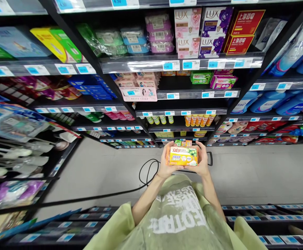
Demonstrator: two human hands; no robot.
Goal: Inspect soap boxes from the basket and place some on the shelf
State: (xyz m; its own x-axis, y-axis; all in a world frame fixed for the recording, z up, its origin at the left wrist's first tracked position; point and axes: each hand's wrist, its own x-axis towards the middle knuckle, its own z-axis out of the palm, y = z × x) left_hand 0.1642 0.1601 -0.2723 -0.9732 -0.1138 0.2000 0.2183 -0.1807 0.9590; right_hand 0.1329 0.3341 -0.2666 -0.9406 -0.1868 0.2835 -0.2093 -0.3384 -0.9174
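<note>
An orange and yellow pack of laundry soap bars (183, 156) is held in front of my shirt, its printed face toward me. My left hand (163, 166) grips its left end and my right hand (202, 163) its right end, with fingers wrapped behind it. Just past its top edge, green and orange packs (185, 143) show; I cannot tell what they rest on. On the shelf ahead sit a green soap pack (201, 77) and a magenta soap pack (224, 81), with a dark gap to their left.
LUX soap boxes (187, 33) fill the shelf above. Yellow and orange bottles (199, 120) stand lower down. Blue detergent bottles (266, 102) are on the right. A black cord (107, 194) loops over the grey floor (109, 163). Hanging utensils (18, 156) line the left side.
</note>
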